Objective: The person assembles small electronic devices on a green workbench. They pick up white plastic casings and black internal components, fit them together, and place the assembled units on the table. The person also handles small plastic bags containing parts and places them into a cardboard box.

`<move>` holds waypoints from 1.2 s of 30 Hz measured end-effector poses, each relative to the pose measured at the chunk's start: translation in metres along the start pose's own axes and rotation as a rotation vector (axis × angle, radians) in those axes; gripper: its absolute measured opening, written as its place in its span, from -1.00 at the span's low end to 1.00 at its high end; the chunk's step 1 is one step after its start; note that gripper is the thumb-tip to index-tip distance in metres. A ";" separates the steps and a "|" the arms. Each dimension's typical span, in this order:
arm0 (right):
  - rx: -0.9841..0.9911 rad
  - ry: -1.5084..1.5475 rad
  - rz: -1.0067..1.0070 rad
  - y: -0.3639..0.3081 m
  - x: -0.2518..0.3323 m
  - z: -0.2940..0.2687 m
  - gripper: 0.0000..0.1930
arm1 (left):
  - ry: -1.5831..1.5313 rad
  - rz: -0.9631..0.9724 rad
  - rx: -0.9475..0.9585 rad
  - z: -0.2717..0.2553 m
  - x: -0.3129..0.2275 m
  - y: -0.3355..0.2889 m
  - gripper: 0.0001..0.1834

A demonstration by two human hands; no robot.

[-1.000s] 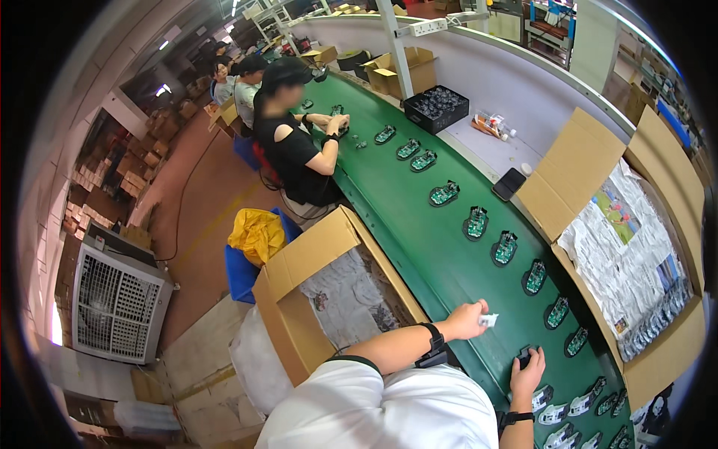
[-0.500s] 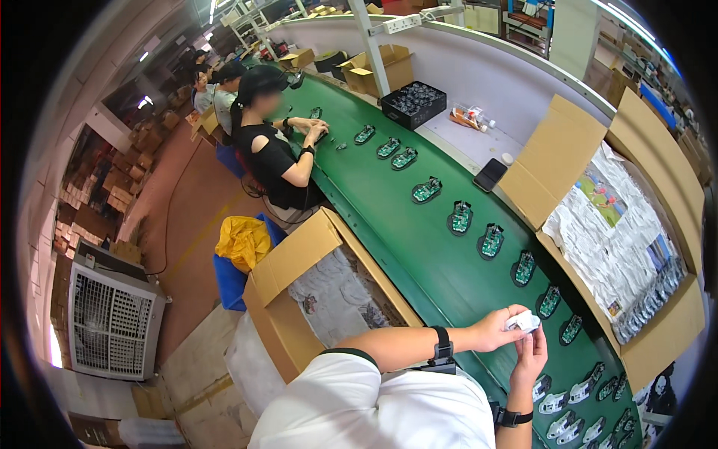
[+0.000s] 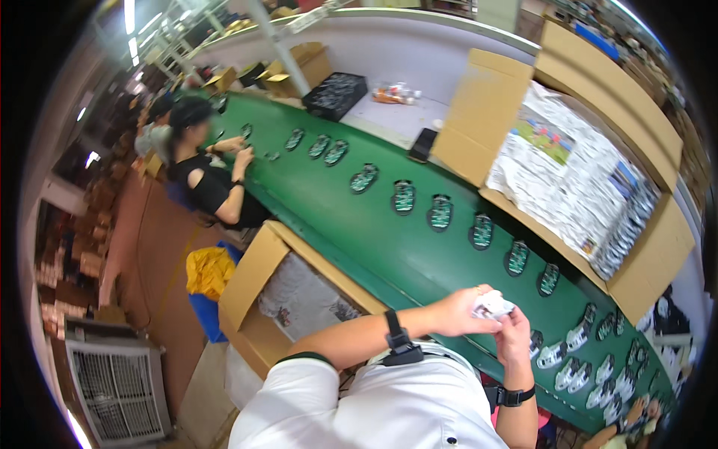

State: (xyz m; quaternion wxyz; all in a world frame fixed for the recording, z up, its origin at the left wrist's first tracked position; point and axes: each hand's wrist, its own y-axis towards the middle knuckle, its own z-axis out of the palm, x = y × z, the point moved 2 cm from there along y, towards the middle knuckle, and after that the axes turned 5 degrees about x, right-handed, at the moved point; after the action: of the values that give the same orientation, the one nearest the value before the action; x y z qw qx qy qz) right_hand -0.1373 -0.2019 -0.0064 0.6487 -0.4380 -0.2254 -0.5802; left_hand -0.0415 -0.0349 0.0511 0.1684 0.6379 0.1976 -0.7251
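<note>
A small white plastic piece (image 3: pixel 492 304) is held up between both my hands, above the near side of the green belt-like bench (image 3: pixel 419 254). My left hand (image 3: pixel 453 313) grips it from the left with fingers closed, and my right hand (image 3: pixel 514 338) closes on its lower right side. My fingers cover part of the piece, and blur hides its details. Beyond my hands, several dark oval bases with green circuit boards (image 3: pixel 517 258) lie in a row along the bench. To the right are several units with white shells (image 3: pixel 552 355).
Open cardboard boxes stand on both sides: the far right one (image 3: pixel 479 112) holds silvery wrapped goods, the near left one (image 3: pixel 250 299) grey bags. A black crate (image 3: pixel 334 96) and a phone (image 3: pixel 423 145) are at the back. A co-worker in black (image 3: pixel 206 187) sits at left.
The view has swung to the right, so the bench and boxes appear further left and more white-shelled units show. Another person appears at lower right. Both my hands keep holding the white piece.
</note>
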 end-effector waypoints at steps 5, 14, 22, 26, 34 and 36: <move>-0.130 -1.064 -0.136 -0.014 0.044 0.044 -0.49 | 0.750 0.043 -0.159 -0.012 -0.003 0.012 -0.67; -0.058 -0.169 -0.314 -0.027 0.024 -0.001 -0.79 | 0.135 0.018 -0.311 0.013 0.010 0.043 -0.74; -0.050 -0.495 -0.504 -0.034 0.041 -0.018 -0.81 | 0.580 0.599 -0.244 0.019 -0.003 0.053 -0.75; -0.021 -0.710 -0.686 -0.040 0.064 -0.017 -0.75 | 0.620 0.645 -0.141 0.028 -0.018 0.048 -0.66; -0.154 -0.672 -0.559 -0.035 0.054 -0.041 -0.77 | 0.400 0.232 -0.134 0.039 0.020 0.063 -0.75; -0.141 -0.614 -0.180 -0.019 0.032 -0.074 -0.75 | 0.651 0.182 -0.196 0.037 0.062 0.076 -0.60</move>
State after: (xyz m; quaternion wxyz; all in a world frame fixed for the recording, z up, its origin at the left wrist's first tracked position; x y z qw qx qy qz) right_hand -0.1637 -0.2799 -0.0132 0.4647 -0.6146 -0.4075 -0.4901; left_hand -0.0433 -0.1188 -0.0121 0.2209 0.8313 0.2519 -0.4434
